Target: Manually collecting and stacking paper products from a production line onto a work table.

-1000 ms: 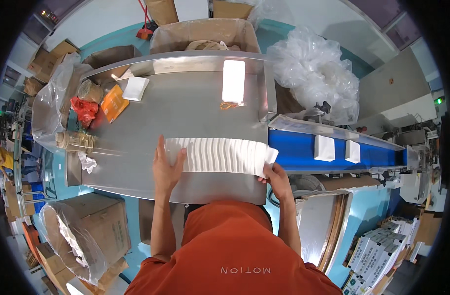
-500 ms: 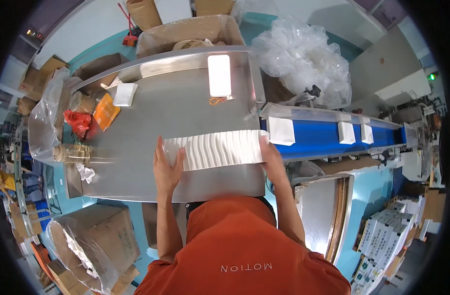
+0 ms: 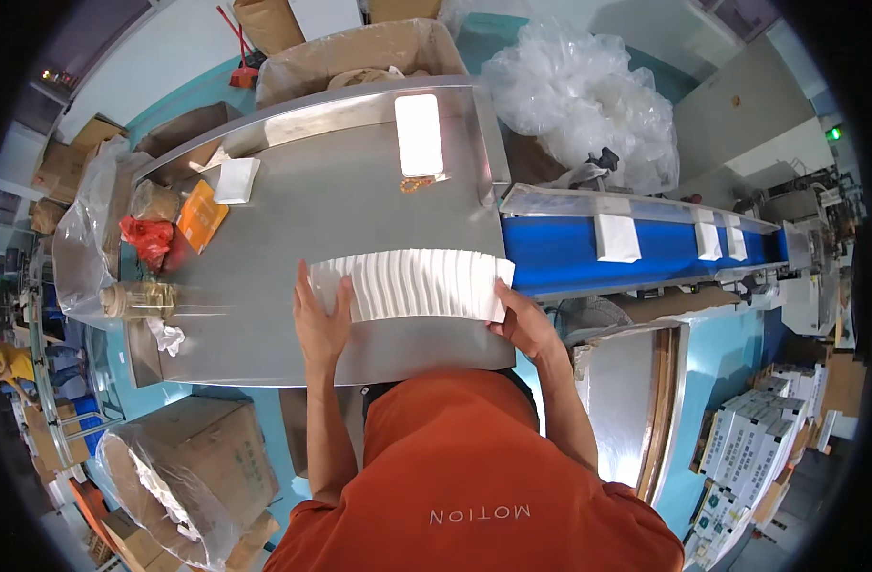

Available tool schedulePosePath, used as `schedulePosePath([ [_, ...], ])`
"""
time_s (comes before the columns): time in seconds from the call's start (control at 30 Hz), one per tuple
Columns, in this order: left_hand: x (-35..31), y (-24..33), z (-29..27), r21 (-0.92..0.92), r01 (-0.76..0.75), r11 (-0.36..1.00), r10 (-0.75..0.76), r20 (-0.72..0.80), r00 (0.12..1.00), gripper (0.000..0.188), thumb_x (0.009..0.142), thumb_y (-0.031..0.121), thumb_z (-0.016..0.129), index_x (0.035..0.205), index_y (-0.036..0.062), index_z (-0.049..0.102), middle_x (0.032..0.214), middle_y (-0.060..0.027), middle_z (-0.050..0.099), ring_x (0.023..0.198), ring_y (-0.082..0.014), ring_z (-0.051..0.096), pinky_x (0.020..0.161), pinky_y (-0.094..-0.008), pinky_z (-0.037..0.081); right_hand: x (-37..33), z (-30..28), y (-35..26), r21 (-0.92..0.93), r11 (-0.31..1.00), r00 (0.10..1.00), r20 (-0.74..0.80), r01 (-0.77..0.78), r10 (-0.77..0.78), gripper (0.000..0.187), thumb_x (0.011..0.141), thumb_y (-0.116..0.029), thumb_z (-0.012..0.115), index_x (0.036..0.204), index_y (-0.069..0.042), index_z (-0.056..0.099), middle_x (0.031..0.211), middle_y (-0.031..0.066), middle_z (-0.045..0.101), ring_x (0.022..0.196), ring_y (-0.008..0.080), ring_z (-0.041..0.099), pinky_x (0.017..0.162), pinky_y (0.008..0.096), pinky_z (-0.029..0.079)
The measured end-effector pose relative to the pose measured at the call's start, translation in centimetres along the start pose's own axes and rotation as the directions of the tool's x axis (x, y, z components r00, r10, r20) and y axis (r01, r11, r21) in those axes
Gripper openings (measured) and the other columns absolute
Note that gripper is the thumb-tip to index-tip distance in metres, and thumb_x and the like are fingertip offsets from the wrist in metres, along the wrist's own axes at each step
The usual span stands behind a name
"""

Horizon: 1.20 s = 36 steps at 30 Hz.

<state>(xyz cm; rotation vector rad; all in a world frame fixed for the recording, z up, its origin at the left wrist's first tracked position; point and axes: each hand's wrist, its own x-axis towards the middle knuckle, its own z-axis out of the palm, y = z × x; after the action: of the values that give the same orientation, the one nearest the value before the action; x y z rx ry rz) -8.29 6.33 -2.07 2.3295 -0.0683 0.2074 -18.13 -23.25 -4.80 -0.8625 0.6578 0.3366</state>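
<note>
A long row of thin white folded packets [image 3: 407, 286], standing pressed face to face, bows slightly over the steel table [image 3: 359, 210] in front of me. Its left end sits between the thumb and fingers of my left hand [image 3: 321, 322]. At the other end my right hand [image 3: 528, 324] grips the last packets, thumb on top and fingers curled underneath. What exactly the packets contain cannot be made out. To the right, a blue conveyor belt [image 3: 560, 243] carries a similar white packet [image 3: 617, 237] and two more farther along.
A bright white rectangular panel [image 3: 419, 135] lies at the table's back. On the left are an orange pouch [image 3: 201, 217], a white packet [image 3: 236, 181], red plastic [image 3: 148, 240], a clear jar [image 3: 145, 299] and crumpled paper [image 3: 167, 337]. Clear plastic bags [image 3: 588, 105] heap behind the conveyor.
The white packets on the belt have travelled right, away from me. My right hand has shifted lower and closed round the row's right end, which now bends downward. My left hand has barely moved.
</note>
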Motion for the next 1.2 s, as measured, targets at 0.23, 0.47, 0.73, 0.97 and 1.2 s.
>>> schedulePosePath([
  [0.23,0.3,-0.1,0.0,0.013,-0.024,1.0,0.024,0.014,1.0,0.072,0.092,0.034,0.067,0.144,-0.0061,0.035,0.131,-0.0352,0.051,0.122,-0.048,0.051,0.101,-0.0476,0.042,0.4,-0.4,0.0,0.124,0.978,0.971,-0.192,0.166,-0.14,0.032,0.096,-0.023,0.061,0.118,0.0,0.058,0.097,0.0062,0.066,0.077,0.0124,0.061,0.062,0.0271,0.05],
  [0.47,0.3,0.1,0.0,-0.012,-0.026,1.0,0.027,0.028,0.999,0.071,0.092,0.031,0.068,0.143,-0.0062,0.036,0.134,-0.0342,0.049,0.125,-0.047,0.049,0.104,-0.0465,0.041,1.4,-2.0,-0.3,-0.154,0.963,0.952,-0.182,0.221,-0.247,0.033,0.097,-0.027,0.06,0.115,0.001,0.059,0.093,0.0066,0.064,0.078,0.0117,0.06,0.064,0.0261,0.048],
  [0.73,0.3,-0.7,0.4,0.001,-0.067,0.998,0.067,0.041,0.997,0.07,0.093,0.03,0.067,0.142,-0.0082,0.036,0.136,-0.0333,0.048,0.126,-0.0465,0.048,0.105,-0.0463,0.04,1.2,2.6,-0.9,-0.271,0.926,0.961,-0.02,0.261,-0.277,0.048,0.097,-0.038,0.062,0.125,0.001,0.06,0.101,0.0032,0.065,0.089,0.0102,0.055,0.079,0.0237,0.044],
  [0.97,0.5,-0.3,0.3,-0.006,-0.058,0.998,0.058,0.03,0.998,0.07,0.093,0.03,0.067,0.142,-0.0093,0.036,0.136,-0.0336,0.048,0.127,-0.0468,0.048,0.105,-0.0462,0.04,3.0,-0.1,-1.7,-0.303,0.935,0.98,0.131,0.184,-0.15,0.036,0.094,-0.025,0.062,0.118,0.001,0.063,0.098,0.0016,0.066,0.084,0.0102,0.056,0.073,0.0263,0.045],
  [1.2,0.5,0.1,0.3,0.009,-0.062,0.998,0.062,0.023,0.998,0.071,0.093,0.032,0.066,0.142,-0.0084,0.036,0.137,-0.0331,0.048,0.127,-0.0461,0.048,0.106,-0.0464,0.039,4.2,1.5,-3.3,-0.66,0.746,0.967,-0.12,0.09,-0.224,0.048,0.097,-0.041,0.056,0.112,0.004,0.064,0.099,0.0033,0.066,0.087,0.0131,0.058,0.078,0.029,0.047],
])
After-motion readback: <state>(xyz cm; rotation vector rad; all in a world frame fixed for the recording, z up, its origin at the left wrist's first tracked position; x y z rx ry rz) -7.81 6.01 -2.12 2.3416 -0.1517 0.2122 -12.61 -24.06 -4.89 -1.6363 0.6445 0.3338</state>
